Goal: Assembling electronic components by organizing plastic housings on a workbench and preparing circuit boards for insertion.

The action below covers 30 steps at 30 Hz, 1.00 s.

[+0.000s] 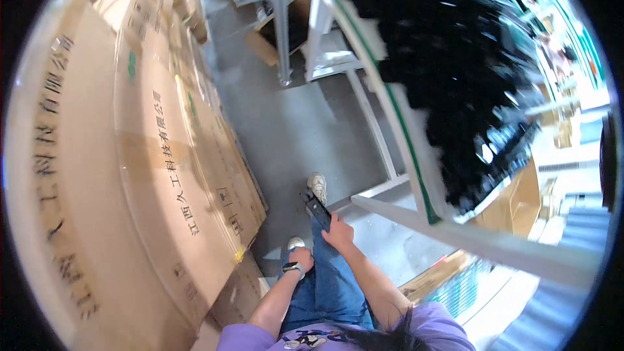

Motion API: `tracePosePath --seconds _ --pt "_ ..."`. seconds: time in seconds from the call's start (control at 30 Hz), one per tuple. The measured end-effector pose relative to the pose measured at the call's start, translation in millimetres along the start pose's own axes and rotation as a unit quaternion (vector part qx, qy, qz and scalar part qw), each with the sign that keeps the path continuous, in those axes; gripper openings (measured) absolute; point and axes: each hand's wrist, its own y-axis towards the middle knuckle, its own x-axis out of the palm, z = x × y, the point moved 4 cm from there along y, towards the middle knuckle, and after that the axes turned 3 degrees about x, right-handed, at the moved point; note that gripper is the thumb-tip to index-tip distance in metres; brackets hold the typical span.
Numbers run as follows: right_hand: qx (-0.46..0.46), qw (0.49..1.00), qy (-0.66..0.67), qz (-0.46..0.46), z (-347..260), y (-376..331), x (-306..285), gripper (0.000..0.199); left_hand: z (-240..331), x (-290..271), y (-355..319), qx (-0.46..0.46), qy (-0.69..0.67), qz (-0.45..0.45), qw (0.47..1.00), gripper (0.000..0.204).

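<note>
Grey concrete floor [292,123] runs between tall stacked brown cardboard cartons [130,156] on the left and a white metal-framed bench [403,156] heaped with black parts [455,58] on the right. Down by the knees, the right hand [338,233] closes around the lower end of a small, flat black rectangular device [317,209]; it looks light, rigid and smooth, best gripped across its narrow edges. Resting on the denim thigh, the left hand [301,259], with its wristwatch [294,267], seems loosely curled and empty.

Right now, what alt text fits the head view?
Looking down, the right hand holds a dark flat device over jeans-clad legs while the left hand, with a wristwatch, rests on the thigh. Stacked cardboard boxes stand left; a metal-framed workbench stands right.
</note>
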Motion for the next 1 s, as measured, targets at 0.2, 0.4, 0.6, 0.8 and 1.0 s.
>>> tracePosePath --seconds 0.2,0.4,0.6,0.8,1.0 --pt "-0.054 0.998 -0.04 0.017 61 -152 -29 0.061 25 6 -65 0.112 0.065 0.008 0.992 0.028" --pt "0.081 0.992 0.079 0.065 175 -259 -67 0.066 74 -17 -87 0.185 0.102 -0.112 0.971 0.025" --pt "0.34 0.87 0.342 0.104 310 -353 -47 0.07 144 -29 -72 0.16 0.188 -0.147 0.958 0.025" --pt "0.447 0.701 0.527 0.178 441 -406 30 0.067 245 18 -37 0.1 0.198 -0.185 0.957 0.028" --pt "0.439 0.719 0.493 0.215 585 -385 9 0.055 407 72 -6 0.212 0.017 -0.107 0.971 0.02"
